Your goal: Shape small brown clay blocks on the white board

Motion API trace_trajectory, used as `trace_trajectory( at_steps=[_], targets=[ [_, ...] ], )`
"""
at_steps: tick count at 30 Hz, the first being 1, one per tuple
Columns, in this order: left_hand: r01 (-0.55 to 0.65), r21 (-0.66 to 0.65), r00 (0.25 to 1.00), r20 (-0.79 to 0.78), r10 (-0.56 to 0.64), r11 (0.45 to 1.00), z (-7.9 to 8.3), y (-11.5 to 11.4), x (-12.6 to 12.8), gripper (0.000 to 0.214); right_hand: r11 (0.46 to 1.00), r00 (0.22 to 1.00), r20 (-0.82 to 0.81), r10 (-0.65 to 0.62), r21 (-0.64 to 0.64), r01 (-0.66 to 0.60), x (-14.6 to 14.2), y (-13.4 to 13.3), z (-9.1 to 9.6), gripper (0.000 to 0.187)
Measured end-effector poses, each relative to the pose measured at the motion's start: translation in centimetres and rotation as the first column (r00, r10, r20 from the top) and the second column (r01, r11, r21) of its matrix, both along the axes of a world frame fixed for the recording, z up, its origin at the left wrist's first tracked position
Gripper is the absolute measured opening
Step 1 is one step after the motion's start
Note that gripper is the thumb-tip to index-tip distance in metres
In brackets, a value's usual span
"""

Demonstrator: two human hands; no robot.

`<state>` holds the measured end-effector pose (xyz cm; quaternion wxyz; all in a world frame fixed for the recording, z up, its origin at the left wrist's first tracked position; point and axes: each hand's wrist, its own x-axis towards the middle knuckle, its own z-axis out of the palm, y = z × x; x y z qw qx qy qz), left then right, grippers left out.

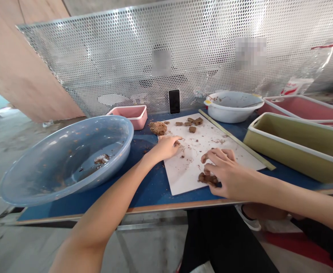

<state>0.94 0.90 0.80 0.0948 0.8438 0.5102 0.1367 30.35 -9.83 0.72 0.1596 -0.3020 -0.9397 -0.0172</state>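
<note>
Our right hand (231, 174) arches over a brown lump (204, 177) near the front edge of the bench (152, 191), hiding part of it; we cannot tell whether its grip pinches. Our left hand (168, 147) covers the left edge of the white sheet (180, 174), its grip unclear. A blue tub (109, 127) crowds the bench's left end; a green trough (294, 146) runs out of view rightward.

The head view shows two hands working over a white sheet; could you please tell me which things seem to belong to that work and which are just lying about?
Likely part of the job:
white sheet
brown lump at the right hand
small brown pieces
larger clump beyond the left hand
possibly blue basin

Probably just lying about:
phone
clear bottle
green trough
small pink bin
</note>
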Motion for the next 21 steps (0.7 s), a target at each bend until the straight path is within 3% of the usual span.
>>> trace_trajectory(
  at_steps=[15,21],
  targets=[
    [0.001,0.040,1.000,0.018,-0.002,0.999,-0.5,0.0,0.1,0.045,0.998,0.999,0.008,0.035,0.052,-0.036,-0.2,-1.2,0.2,0.009],
    [0.005,0.062,1.000,0.003,-0.005,0.998,-0.7,0.1,0.1,0.045,0.989,0.998,0.048,0.034,0.142,-0.041,-0.6,-1.7,0.7,0.002]
  ],
)
